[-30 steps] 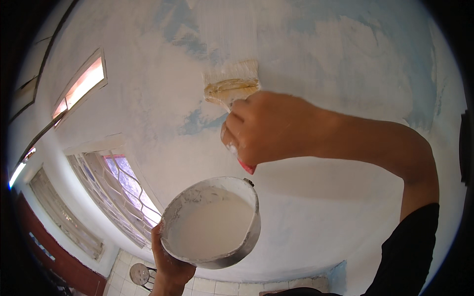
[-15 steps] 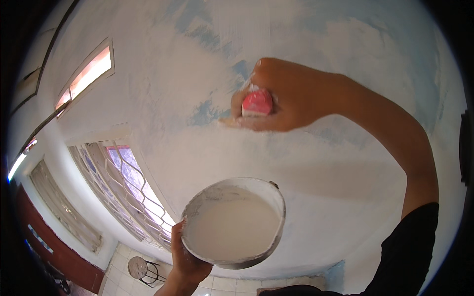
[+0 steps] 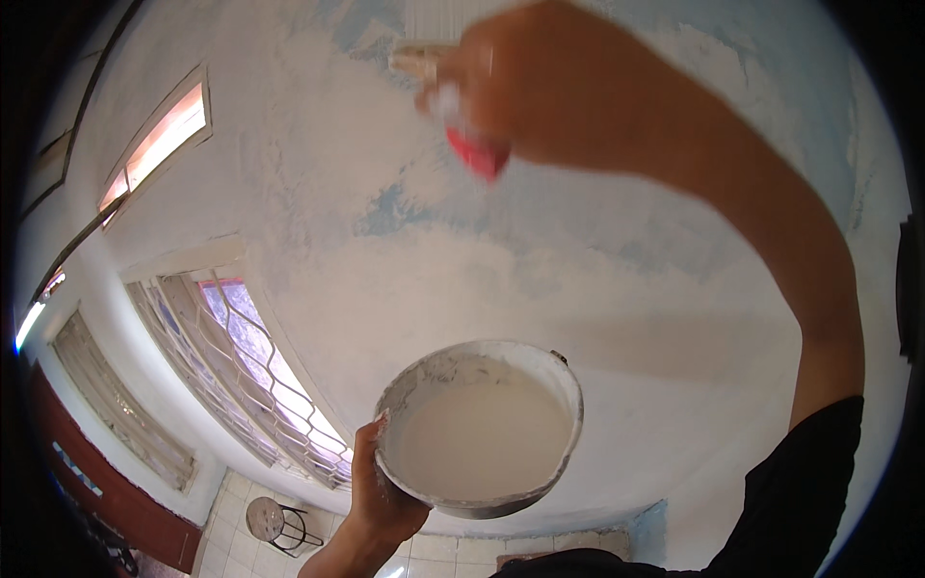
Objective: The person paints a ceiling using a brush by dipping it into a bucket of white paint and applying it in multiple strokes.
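Observation:
My left hand (image 3: pixel 383 496) grips the near left side of a round bucket (image 3: pixel 432 374), thumb over its rim. Whitish liquid paint (image 3: pixel 487 429) lies in the bucket, and its inner wall is smeared white. Higher up, my right hand (image 3: pixel 544 87) is closed around a paintbrush with a red handle (image 3: pixel 479 154). The pale head of the brush points left at the wall (image 3: pixel 328 202); motion blur hides whether it touches. White paint coats the fingers. The wall is patchy white over light blue.
On the left are a barred window (image 3: pixel 255 337), a small high window (image 3: pixel 159 140) and a reddish-brown door (image 3: pixel 116 482). A round-topped stool (image 3: pixel 265 520) stands on the tiled floor (image 3: pixel 226 501). A dark cable (image 3: pixel 82 246) runs along the upper left.
My right hand has swept upward with the paintbrush, its handle now tilting down. The bucket and my left hand have shifted slightly right.

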Demonstrator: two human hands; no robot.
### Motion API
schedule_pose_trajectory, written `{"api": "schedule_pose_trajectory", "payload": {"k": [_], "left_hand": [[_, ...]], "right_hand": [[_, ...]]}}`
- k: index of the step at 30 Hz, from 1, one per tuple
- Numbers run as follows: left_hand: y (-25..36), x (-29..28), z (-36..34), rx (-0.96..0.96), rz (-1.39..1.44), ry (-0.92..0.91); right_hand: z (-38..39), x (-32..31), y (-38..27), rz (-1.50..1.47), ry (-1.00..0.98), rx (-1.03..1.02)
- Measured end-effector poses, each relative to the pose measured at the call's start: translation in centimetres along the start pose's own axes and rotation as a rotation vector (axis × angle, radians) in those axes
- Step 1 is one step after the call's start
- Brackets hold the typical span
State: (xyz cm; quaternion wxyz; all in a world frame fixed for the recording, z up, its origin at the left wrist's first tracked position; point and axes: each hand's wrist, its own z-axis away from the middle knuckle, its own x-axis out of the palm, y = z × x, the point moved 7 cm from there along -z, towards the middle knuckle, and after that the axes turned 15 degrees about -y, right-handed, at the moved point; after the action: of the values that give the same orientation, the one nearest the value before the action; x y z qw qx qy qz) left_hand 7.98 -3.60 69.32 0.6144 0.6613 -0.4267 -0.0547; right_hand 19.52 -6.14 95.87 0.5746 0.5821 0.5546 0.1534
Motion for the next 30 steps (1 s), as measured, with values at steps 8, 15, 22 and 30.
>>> {"api": "schedule_pose_trajectory", "payload": {"k": [8,15,22,30], "left_hand": [[-0.6,0.3,-0.2,-0.051,0.180,0.005],[-0.9,0.1,0.1,-0.040,-0.020,-0.066],[-1.1,0.2,0.1,0.022,-0.005,-0.063],[-0.8,0.4,0.2,0.027,-0.011,-0.051]], "right_hand": [[4.2,10.2,-9.8,0.354,-0.168,-0.187],[4.8,4.8,-10.3,-0.176,-0.044,-0.257],[1.4,2.9,1.7,-0.684,-0.129,0.182],[-0.1,-3.2,8.1,-0.361,0.059,0.326]]}}
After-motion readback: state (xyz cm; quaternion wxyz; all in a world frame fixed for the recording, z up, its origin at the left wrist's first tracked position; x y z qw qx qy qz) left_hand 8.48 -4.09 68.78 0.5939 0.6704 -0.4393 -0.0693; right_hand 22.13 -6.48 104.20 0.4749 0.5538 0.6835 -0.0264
